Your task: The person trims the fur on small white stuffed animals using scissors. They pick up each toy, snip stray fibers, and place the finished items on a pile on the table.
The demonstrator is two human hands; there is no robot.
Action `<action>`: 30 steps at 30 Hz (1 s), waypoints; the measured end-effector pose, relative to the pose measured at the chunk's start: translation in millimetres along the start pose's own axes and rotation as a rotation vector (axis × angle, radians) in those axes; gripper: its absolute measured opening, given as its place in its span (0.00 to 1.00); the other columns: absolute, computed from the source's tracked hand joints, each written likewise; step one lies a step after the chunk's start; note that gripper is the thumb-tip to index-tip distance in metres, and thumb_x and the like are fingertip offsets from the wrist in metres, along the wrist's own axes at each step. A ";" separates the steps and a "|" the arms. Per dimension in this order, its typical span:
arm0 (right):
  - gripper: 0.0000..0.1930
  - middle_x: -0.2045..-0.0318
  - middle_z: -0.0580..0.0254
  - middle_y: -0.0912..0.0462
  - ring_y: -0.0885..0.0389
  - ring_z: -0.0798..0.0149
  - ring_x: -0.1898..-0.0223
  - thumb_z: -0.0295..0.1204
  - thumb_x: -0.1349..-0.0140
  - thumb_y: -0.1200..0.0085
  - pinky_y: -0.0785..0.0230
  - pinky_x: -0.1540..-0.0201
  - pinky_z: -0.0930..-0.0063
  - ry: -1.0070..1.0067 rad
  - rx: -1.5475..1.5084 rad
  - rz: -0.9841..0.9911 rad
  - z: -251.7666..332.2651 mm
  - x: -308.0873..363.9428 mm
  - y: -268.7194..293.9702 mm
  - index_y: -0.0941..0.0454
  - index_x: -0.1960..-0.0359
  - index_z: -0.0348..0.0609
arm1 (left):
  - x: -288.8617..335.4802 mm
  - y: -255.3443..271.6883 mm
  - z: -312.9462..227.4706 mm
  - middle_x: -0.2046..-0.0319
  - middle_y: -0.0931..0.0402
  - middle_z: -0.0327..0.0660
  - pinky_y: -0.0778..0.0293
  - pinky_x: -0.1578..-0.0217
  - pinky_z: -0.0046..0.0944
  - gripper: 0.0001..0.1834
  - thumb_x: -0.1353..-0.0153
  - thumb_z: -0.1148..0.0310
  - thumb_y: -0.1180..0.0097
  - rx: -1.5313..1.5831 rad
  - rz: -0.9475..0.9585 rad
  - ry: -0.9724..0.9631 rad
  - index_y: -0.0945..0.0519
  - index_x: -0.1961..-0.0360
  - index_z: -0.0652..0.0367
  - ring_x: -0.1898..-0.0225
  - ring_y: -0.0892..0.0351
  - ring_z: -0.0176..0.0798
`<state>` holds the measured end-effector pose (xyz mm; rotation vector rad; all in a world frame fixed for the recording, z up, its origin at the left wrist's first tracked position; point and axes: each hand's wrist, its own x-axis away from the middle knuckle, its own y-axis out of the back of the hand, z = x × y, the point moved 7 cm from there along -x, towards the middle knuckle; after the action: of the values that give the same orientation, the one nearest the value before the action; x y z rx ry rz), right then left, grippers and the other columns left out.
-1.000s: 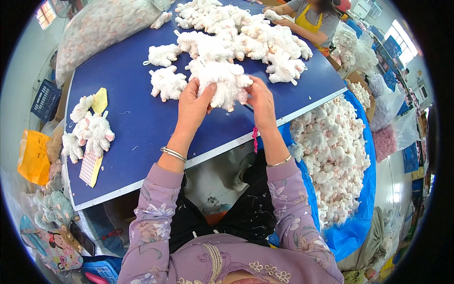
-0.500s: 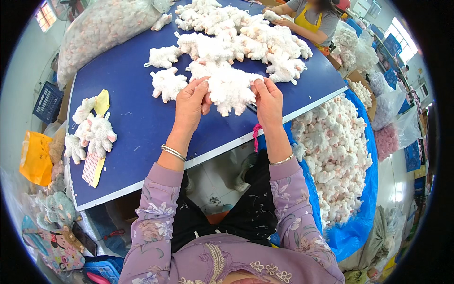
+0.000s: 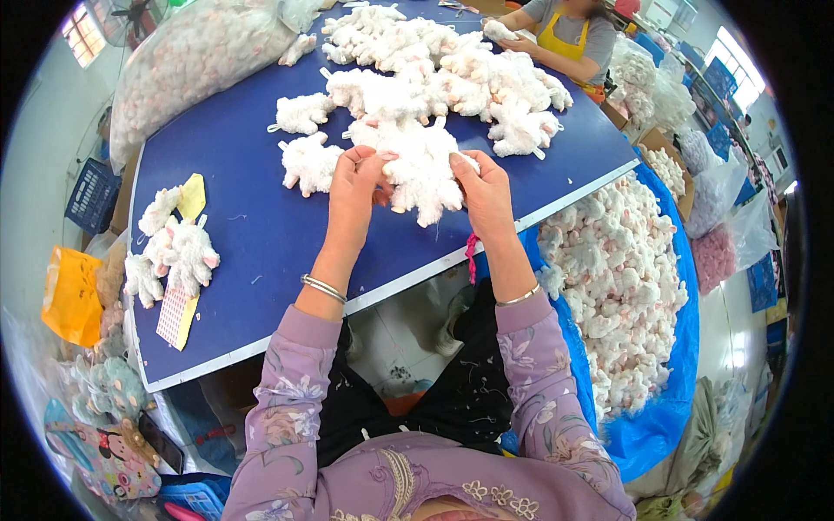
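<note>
Between my hands, above the near part of the blue table (image 3: pixel 287 260), is a white fluffy plush toy (image 3: pixel 424 178) with small stubby limbs. My left hand (image 3: pixel 354 178) pinches its left side with thumb and forefinger. On its right side, my right hand (image 3: pixel 483 184) grips the fabric, thumb on top. A small white loop stands up from the toy's upper edge. Just beyond lies a heap of similar white plush toys (image 3: pixel 391 91), several with loops and pinkish feet. Two more sit apart on the left, one of them a plush toy (image 3: pixel 310 163) close to my left hand.
At the table's left lie several plush toys (image 3: pixel 191 252) with yellow and checked paper (image 3: pixel 178 317). A large clear sack (image 3: pixel 200 65) stands far left. To my right, a blue sack (image 3: pixel 686 347) holds many small white pieces. A co-worker (image 3: pixel 565 43) in a yellow apron handles a white piece across the table.
The plush toy between my hands has turned and its lower part hangs lower. My hands have drawn slightly closer together, and the right has shifted its grip.
</note>
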<state>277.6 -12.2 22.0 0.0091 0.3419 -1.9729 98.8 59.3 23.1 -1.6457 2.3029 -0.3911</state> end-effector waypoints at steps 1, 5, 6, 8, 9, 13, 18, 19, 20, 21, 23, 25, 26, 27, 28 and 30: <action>0.11 0.74 0.70 0.22 0.29 0.81 0.75 0.32 0.35 0.46 0.38 0.74 0.84 0.006 0.007 -0.016 1.3 0.0 1.2 0.23 0.60 0.35 | 0.6 -2.6 -1.3 0.73 0.27 0.33 0.35 0.77 0.25 0.13 0.39 0.66 0.43 -0.057 0.029 -0.070 0.26 0.56 0.61 0.77 0.31 0.23; 0.11 0.75 0.70 0.23 0.29 0.79 0.76 0.33 0.35 0.46 0.37 0.74 0.83 0.045 -0.088 0.013 0.4 1.4 -4.9 0.24 0.62 0.36 | 7.2 -5.6 2.9 0.67 0.25 0.33 0.32 0.73 0.24 0.11 0.42 0.71 0.39 -0.288 0.072 -0.185 0.26 0.60 0.61 0.72 0.30 0.21; 0.11 0.76 0.70 0.24 0.29 0.79 0.76 0.33 0.34 0.47 0.37 0.74 0.83 0.043 -0.109 0.009 -1.0 1.4 -4.5 0.24 0.62 0.36 | 6.6 -4.8 4.1 0.66 0.25 0.34 0.32 0.74 0.24 0.10 0.41 0.71 0.40 -0.261 0.072 -0.184 0.26 0.61 0.61 0.72 0.30 0.21; 0.10 0.77 0.69 0.24 0.29 0.78 0.77 0.33 0.34 0.47 0.37 0.75 0.82 0.055 -0.154 -0.002 0.4 0.3 -1.2 0.25 0.64 0.36 | 4.7 -0.9 3.8 0.65 0.25 0.34 0.33 0.75 0.23 0.10 0.41 0.71 0.40 -0.120 0.050 -0.198 0.26 0.61 0.61 0.73 0.31 0.20; 0.10 0.77 0.68 0.24 0.29 0.77 0.78 0.33 0.34 0.48 0.37 0.75 0.82 0.070 -0.178 -0.009 4.5 -2.2 3.2 0.25 0.64 0.36 | 5.6 -2.3 1.0 0.66 0.25 0.34 0.33 0.75 0.23 0.10 0.41 0.71 0.40 -0.096 0.058 -0.198 0.26 0.61 0.61 0.73 0.31 0.20; 0.09 0.80 0.66 0.25 0.29 0.75 0.81 0.31 0.34 0.49 0.38 0.77 0.82 0.026 -0.158 -0.056 6.4 -4.1 1.6 0.28 0.65 0.36 | 4.9 4.1 -1.7 0.68 0.26 0.34 0.33 0.76 0.23 0.09 0.41 0.71 0.40 -0.140 0.020 -0.170 0.27 0.62 0.61 0.74 0.30 0.20; 0.10 0.80 0.66 0.24 0.30 0.77 0.83 0.31 0.37 0.45 0.38 0.81 0.82 0.190 0.168 -0.015 16.8 9.3 -15.7 0.30 0.63 0.37 | 8.3 9.5 -10.4 0.68 0.27 0.35 0.33 0.75 0.24 0.09 0.41 0.72 0.41 -0.205 -0.064 -0.282 0.28 0.63 0.61 0.73 0.31 0.21; 0.10 0.80 0.66 0.23 0.29 0.78 0.82 0.30 0.38 0.44 0.38 0.80 0.82 0.206 0.235 -0.013 11.2 13.0 -18.1 0.30 0.62 0.37 | 9.9 4.8 -9.7 0.67 0.27 0.34 0.32 0.74 0.25 0.09 0.41 0.73 0.40 -0.204 -0.043 -0.312 0.28 0.63 0.61 0.72 0.30 0.22; 0.09 0.79 0.66 0.23 0.29 0.79 0.81 0.29 0.37 0.45 0.37 0.79 0.83 0.230 0.275 -0.003 6.8 13.2 -19.7 0.30 0.63 0.37 | 9.8 1.0 -8.3 0.66 0.27 0.34 0.31 0.74 0.25 0.09 0.41 0.73 0.40 -0.193 -0.032 -0.324 0.28 0.64 0.61 0.71 0.30 0.22; 0.09 0.79 0.66 0.23 0.30 0.79 0.81 0.29 0.37 0.45 0.37 0.79 0.83 0.224 0.269 -0.012 2.6 11.3 -18.3 0.30 0.63 0.37 | 11.2 -0.7 -7.7 0.66 0.27 0.34 0.31 0.74 0.25 0.09 0.41 0.73 0.41 -0.184 -0.026 -0.331 0.28 0.64 0.62 0.71 0.30 0.22; 0.08 0.79 0.67 0.23 0.30 0.79 0.82 0.28 0.36 0.47 0.37 0.79 0.83 0.211 0.257 -0.031 -1.8 7.4 -13.9 0.29 0.63 0.36 | 9.4 -3.3 -7.0 0.64 0.27 0.35 0.31 0.74 0.25 0.08 0.41 0.74 0.41 -0.149 -0.003 -0.375 0.28 0.64 0.62 0.71 0.30 0.21; 0.07 0.78 0.68 0.23 0.31 0.79 0.82 0.28 0.34 0.49 0.39 0.80 0.83 0.139 0.171 -0.064 1.0 7.0 -14.5 0.29 0.61 0.37 | 11.6 -3.8 -8.6 0.63 0.27 0.35 0.31 0.74 0.25 0.08 0.40 0.74 0.42 -0.129 0.009 -0.341 0.28 0.63 0.62 0.71 0.30 0.21; 0.07 0.77 0.68 0.23 0.31 0.79 0.81 0.28 0.34 0.50 0.39 0.80 0.83 0.075 0.083 -0.084 0.1 6.4 -13.7 0.29 0.60 0.37 | 13.0 -3.0 -7.6 0.63 0.27 0.35 0.31 0.74 0.24 0.07 0.39 0.74 0.42 -0.124 0.014 -0.288 0.27 0.62 0.62 0.71 0.30 0.21; 0.07 0.77 0.68 0.23 0.31 0.79 0.81 0.28 0.34 0.50 0.39 0.80 0.83 0.012 -0.003 -0.107 -2.1 5.4 -11.6 0.29 0.60 0.37 | 13.7 -4.3 -6.7 0.62 0.27 0.35 0.31 0.73 0.24 0.07 0.39 0.74 0.43 -0.117 0.023 -0.235 0.26 0.61 0.62 0.71 0.30 0.21; 0.08 0.75 0.68 0.23 0.31 0.79 0.80 0.30 0.33 0.51 0.39 0.80 0.84 -0.022 -0.008 -0.074 -4.9 2.7 -7.4 0.29 0.59 0.38 | 14.1 -4.9 -7.7 0.63 0.26 0.34 0.31 0.73 0.24 0.07 0.38 0.74 0.43 -0.125 0.026 -0.255 0.25 0.60 0.62 0.71 0.30 0.20; 0.10 0.72 0.67 0.23 0.30 0.78 0.79 0.34 0.33 0.52 0.39 0.80 0.86 -0.091 -0.018 -0.004 -6.3 -0.9 -0.3 0.29 0.58 0.40 | 14.4 -3.9 -9.2 0.65 0.26 0.33 0.30 0.71 0.24 0.08 0.37 0.73 0.44 -0.144 0.027 -0.297 0.24 0.58 0.62 0.71 0.30 0.20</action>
<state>276.8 -9.7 16.1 -0.0929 0.3010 -1.9671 94.3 44.9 32.0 -1.6103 2.1684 0.0265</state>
